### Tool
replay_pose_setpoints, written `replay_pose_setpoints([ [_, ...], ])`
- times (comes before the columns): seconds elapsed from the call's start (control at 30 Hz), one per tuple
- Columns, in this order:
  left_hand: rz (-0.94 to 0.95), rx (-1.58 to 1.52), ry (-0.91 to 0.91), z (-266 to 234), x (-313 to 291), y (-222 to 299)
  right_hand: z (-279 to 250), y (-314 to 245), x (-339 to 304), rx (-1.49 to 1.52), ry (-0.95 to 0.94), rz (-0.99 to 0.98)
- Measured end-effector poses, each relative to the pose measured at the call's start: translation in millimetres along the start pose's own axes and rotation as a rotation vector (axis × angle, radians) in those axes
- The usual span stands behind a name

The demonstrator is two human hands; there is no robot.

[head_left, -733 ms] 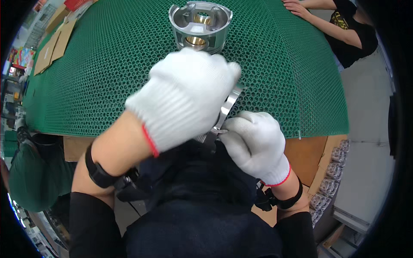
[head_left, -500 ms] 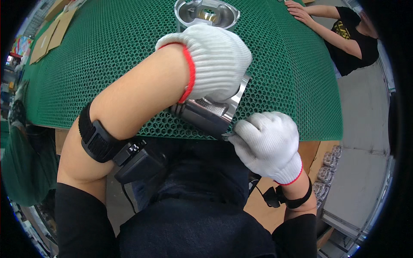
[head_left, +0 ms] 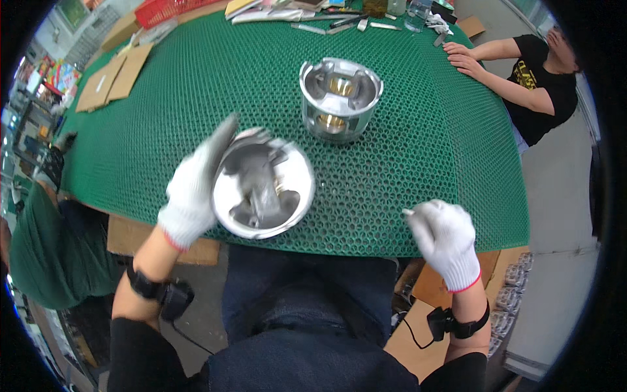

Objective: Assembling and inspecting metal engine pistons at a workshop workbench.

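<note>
My left hand [head_left: 194, 185], in a white knitted glove, is at the left side of a silver metal piston [head_left: 302, 189] near the table's front edge. Its fingers stretch up along the piston's rim, partly blurred, and their grey palm side shows. The piston's hollow end faces up toward me, its inside smeared by motion. My right hand [head_left: 446, 232], gloved too, is closed over the mat at the right, apart from both pistons. A small pale tip pokes out by its fingers; I cannot make out what it is. A second piston [head_left: 341, 108] stands upright farther back, with brass-coloured rings in its pin holes.
Green honeycomb matting [head_left: 405, 150] covers the table. Cardboard sheets [head_left: 114, 81] lie far left, near a red basket [head_left: 160, 12]. Tools, papers and a glass jar [head_left: 417, 16] line the back. A person [head_left: 535, 85] rests hands on the right edge. Several pistons [head_left: 509, 297] stand low at right.
The near piston has turned from lying on its side to hollow end up and moved left. My left hand has shifted to its left side; my right hand has moved right, away from it.
</note>
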State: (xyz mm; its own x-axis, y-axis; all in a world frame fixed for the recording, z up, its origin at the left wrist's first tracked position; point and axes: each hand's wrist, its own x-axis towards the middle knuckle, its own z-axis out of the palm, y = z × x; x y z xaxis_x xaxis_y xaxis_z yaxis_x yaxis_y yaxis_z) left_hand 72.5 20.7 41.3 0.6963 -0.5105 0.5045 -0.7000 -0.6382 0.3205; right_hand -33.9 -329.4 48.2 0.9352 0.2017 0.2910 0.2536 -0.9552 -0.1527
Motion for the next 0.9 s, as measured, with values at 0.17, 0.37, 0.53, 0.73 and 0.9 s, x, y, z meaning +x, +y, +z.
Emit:
replay_pose_setpoints([
  [0.17, -0.274, 0.193, -0.570, -69.2, -55.9, 52.6, 41.6, 32.1, 0.5, -0.118, 0.141, 0.158],
  [0.37, 0.419, 0.190, -0.467, -58.9, 23.6, 47.7, 44.5, 29.7, 0.5, -0.071, 0.217, 0.162],
  [0.53, 0.499, 0.265, -0.594, -53.0, 45.1, 8.7, 42.4, 32.3, 0.1, -0.028, 0.252, 0.134],
  [0.73, -0.330, 0.522, -0.296, -85.7, 55.4, -109.9, 38.9, 34.9, -0.9, 0.065, 0.254, 0.136],
  [0.9, -0.605, 0.630, -0.344, -83.1, 68.2, -128.8, 36.3, 34.3, 0.5, 0.066, 0.226, 0.162],
])
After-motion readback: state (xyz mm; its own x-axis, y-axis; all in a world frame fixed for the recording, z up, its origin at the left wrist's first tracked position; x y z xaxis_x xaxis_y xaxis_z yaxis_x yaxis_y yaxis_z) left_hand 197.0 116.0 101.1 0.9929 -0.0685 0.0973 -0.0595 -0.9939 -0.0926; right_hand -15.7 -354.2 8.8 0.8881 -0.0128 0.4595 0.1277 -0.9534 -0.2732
